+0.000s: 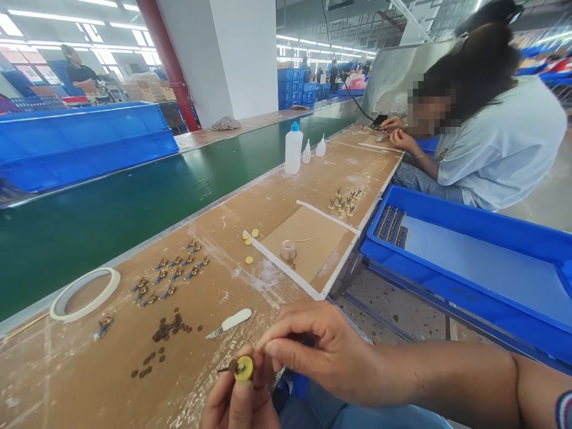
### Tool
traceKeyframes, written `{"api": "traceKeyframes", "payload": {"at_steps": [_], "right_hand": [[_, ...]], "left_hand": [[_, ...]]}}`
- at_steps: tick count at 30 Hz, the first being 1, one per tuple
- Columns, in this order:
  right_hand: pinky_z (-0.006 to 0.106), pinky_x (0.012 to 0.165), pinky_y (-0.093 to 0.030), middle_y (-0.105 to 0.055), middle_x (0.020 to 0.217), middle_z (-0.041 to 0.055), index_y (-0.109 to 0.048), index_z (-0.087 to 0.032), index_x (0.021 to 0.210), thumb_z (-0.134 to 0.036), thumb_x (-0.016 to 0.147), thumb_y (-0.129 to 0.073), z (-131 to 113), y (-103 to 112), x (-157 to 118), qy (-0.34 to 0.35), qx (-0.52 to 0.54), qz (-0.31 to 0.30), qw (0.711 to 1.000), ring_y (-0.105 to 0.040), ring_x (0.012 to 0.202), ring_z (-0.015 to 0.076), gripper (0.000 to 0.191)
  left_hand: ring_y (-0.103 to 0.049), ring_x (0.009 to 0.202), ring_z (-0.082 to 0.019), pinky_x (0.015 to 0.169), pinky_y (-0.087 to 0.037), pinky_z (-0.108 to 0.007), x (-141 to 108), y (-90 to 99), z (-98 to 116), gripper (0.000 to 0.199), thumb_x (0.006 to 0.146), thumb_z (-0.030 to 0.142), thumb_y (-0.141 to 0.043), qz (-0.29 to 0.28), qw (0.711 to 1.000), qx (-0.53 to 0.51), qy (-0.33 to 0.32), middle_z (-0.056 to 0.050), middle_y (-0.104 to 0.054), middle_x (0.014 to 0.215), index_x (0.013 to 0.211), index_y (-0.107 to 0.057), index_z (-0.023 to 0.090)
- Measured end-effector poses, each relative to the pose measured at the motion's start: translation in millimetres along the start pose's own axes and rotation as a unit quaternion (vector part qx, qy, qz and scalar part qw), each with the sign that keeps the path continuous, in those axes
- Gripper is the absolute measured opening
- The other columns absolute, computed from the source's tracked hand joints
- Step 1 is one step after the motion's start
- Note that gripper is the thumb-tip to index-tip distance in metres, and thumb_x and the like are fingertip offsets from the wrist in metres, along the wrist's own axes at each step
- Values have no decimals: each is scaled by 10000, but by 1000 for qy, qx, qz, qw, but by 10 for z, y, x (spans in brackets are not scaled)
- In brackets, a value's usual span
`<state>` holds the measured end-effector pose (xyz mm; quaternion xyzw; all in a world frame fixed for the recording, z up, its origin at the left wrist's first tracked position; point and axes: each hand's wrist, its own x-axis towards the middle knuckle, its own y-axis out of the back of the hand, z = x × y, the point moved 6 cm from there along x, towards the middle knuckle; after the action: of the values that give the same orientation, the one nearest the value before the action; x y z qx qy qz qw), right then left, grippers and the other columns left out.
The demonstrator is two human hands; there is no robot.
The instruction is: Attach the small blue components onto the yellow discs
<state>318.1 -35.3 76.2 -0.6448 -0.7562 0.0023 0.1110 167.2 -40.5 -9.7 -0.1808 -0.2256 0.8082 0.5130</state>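
small yellow disc (243, 368) with a dark stub at its left edge, held at the bottom of the view, just over the near edge of the brown worktable (80, 381). left hand (239, 400) comes up from below, thumb and fingers pinched closed under and behind the disc, gripping it. right hand (315, 348) reaches in from the right, fingers curled narrow, fingertips (272, 345) meeting just above and beside the disc; cannot tell whether they pinch a part of their own.

on the table just past the hands: a small white-handled knife (230, 322) lying flat, blade toward the left. left of it, a loose scatter of dark round pieces (165, 333). further back, short rows of small blue-and-brass parts (172, 275). a roll of white tape (84, 293) lies flat near the table's far edge, beside the green conveyor belt (134, 202).

mid-table: three more yellow discs (250, 241) lying loose, next to a white strip that borders a cardboard pad (308, 238); a small clear cup (288, 250) sits on the pad.

farther along: a white squeeze bottle with blue cap (293, 149), two smaller bottles beside it. a co-worker in a pale shirt (500, 143) is seated at the far end, both hands on the table. blue bin (482, 262) to the right, below table level, a patch of small parts in its far corner.
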Motion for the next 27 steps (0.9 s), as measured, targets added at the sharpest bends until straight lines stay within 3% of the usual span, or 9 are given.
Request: {"api": "traceKeyframes", "payload": {"at_steps": [3,9,14,20,24,27], "right_hand": [[189,662,-497,-685,749,31,-747,-97,818,-244,837,-664,163,-68,-27,-92,72,-17,993,-621,698,88,170],[143,429,-324,-606,601,-24,-699,-92,728,-318,782,-723,359,-118,-18,-225,154,-45,961,-419,438,7,234],[143,385,-310,-632,589,-7,-671,-92,661,-317,695,-789,461,-118,-16,-279,245,-58,927,-441,400,12,257],[127,402,-393,-624,592,-14,-655,-82,655,-314,691,-789,551,-137,-49,-330,277,-93,898,-470,406,15,271],[128,411,-416,-619,580,-19,-643,-88,642,-323,675,-801,569,-156,-48,-333,286,-101,893,-480,409,20,285],[131,403,-388,-624,578,-19,-647,-95,647,-330,682,-801,564,-150,-38,-309,278,-89,905,-477,407,20,283]], "left_hand": [[-710,597,-181,541,-619,-290,85,62,-70,365,389,345,-948,-13,1000,-7,24,65,-751,730,684,-732,335],[-712,611,-177,558,-612,-277,65,87,-65,365,389,343,-948,-9,1000,6,14,45,-757,755,685,-735,326],[-712,610,-190,625,-618,-275,-40,41,66,343,471,290,-935,6,998,48,-36,-27,-755,736,755,-753,231],[-716,778,-157,791,-592,-239,-185,-73,230,227,647,262,-853,-1,976,155,-152,-4,-765,847,843,-748,215],[-716,770,-159,766,-598,-239,-184,-105,244,184,668,272,-837,-26,976,153,-154,-7,-766,855,822,-748,223],[-721,739,-168,718,-605,-237,-162,-112,233,194,650,286,-848,-53,979,141,-134,-18,-767,855,808,-750,228]]}}
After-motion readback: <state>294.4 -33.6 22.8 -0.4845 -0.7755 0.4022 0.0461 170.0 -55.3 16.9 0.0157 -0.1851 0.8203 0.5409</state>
